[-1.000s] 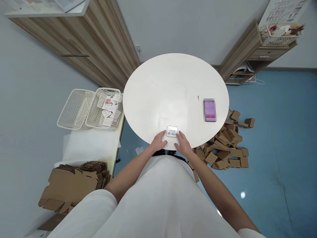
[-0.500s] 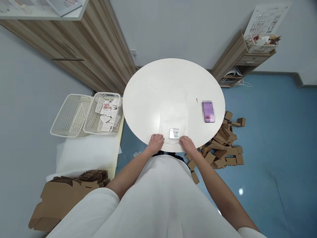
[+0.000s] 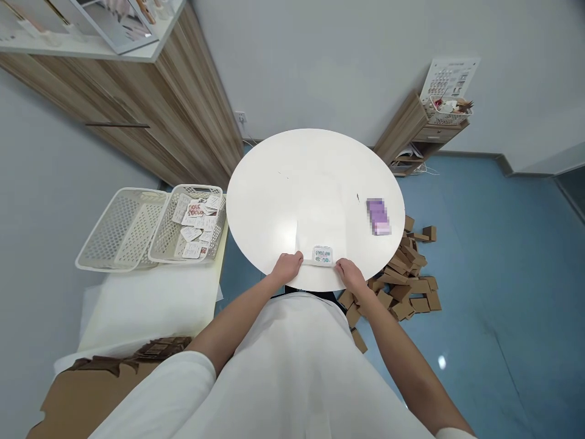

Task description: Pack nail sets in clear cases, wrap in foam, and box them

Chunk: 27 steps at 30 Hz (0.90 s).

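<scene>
A thin white sheet (image 3: pixel 320 231), paper or wrapping foam, lies on the round white table (image 3: pixel 274 201). On its near part rests a small clear box (image 3: pixel 323 255) with several bluish pieces inside. My left hand (image 3: pixel 287 267) pinches the sheet's near left corner. The near right corner is between the closed fingers of my right hand (image 3: pixel 350 273), just right of the box. Between both hands the near edge looks raised or folded along the front of the box. Neither hand plainly touches the box.
On the table's right lies a blurred purple rectangular thing (image 3: pixel 379 216). White plastic baskets (image 3: pixel 158 238) stand at left, one holding printed cards. Small brown cardboard boxes (image 3: pixel 406 280) are piled on the floor at right. Flattened cardboard (image 3: pixel 91 396) lies at lower left.
The sheet's near edge has come up off the table toward the box, drawn between both hands. The hands stay at its corners. The camera view has shifted somewhat.
</scene>
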Each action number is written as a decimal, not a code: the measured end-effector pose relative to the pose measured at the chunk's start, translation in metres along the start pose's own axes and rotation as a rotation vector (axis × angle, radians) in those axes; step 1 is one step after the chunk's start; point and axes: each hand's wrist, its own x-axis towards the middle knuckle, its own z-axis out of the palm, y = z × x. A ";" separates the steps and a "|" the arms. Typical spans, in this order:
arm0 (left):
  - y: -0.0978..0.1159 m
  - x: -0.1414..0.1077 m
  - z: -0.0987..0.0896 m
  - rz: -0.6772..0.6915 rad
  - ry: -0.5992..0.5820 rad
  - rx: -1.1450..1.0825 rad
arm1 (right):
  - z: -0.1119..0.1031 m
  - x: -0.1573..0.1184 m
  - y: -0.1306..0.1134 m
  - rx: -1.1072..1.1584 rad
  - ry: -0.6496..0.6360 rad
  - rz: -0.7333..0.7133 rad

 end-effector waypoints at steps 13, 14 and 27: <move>-0.001 0.032 0.006 -0.203 -0.007 0.042 | -0.006 0.040 -0.010 -0.094 -0.023 0.164; 0.000 0.033 0.007 -0.193 -0.001 0.060 | -0.004 0.041 -0.010 -0.117 0.011 0.153; 0.019 0.033 -0.004 0.159 0.016 0.000 | 0.004 0.040 0.005 -0.124 0.028 -0.285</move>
